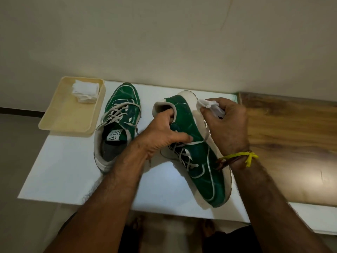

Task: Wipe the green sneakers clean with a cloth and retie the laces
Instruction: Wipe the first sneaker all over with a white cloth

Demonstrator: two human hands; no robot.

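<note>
— So, where's the shoe you're cleaning?
— Right of centre on the white board (69, 172), tipped on its side; your left hand (164, 136) grips that shoe (191, 143) by the collar.
— And your right hand (226, 125)?
— Closed round a white cloth (209, 104), pressed against the sole. The other shoe (118, 121) stands to the left, beside the tray (60, 117).

A white worktop (73, 172) fills the middle of the view, set against a plain cream wall (164, 42). At its far left corner sits a shallow cream tray (60, 123), hanging slightly over the worktop's left edge. The tray's floor is bare toward the near end. To the right of the white surface runs a wooden board (291, 134) with brown grain, its near part catching a pale glare. Below the near edge of the worktop, two bare feet (206, 229) stand on a dim floor (21, 161).
</note>
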